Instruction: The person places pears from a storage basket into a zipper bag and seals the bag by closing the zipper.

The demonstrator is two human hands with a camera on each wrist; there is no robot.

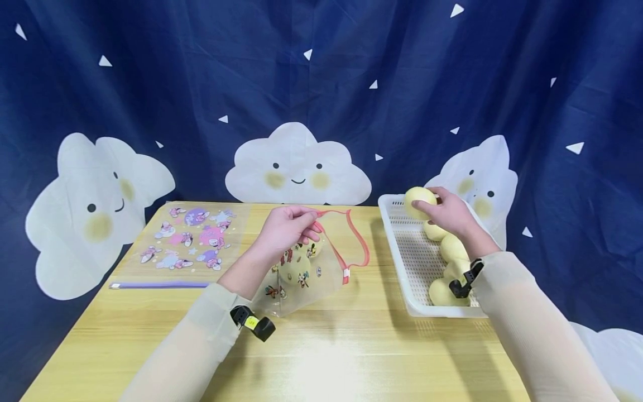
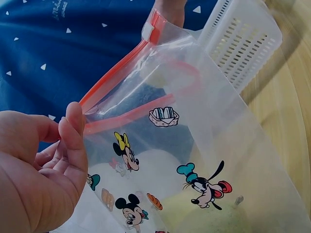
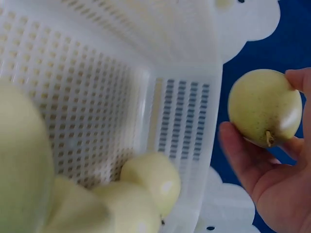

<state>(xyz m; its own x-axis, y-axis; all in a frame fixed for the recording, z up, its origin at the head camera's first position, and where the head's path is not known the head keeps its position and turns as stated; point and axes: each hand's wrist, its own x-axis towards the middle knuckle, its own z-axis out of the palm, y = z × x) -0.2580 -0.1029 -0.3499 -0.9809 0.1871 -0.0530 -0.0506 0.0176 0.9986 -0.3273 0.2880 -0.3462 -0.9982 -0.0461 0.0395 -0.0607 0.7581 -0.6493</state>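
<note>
My left hand pinches the red zip edge of a clear plastic zip bag printed with cartoon characters. The bag's mouth gapes toward the right, its white slider at the far end of the zip in the left wrist view. Pale round fruit shows through the film inside. In my right hand is a pale yellow pear, gripped between thumb and fingers, its short stem visible. That hand is over the far end of a white perforated basket, where several more pears lie along the right side.
A second clear zip bag with pink and purple prints lies flat at the table's left, its purple zip strip toward me. Behind the wooden table hangs a dark blue curtain with white clouds and triangles.
</note>
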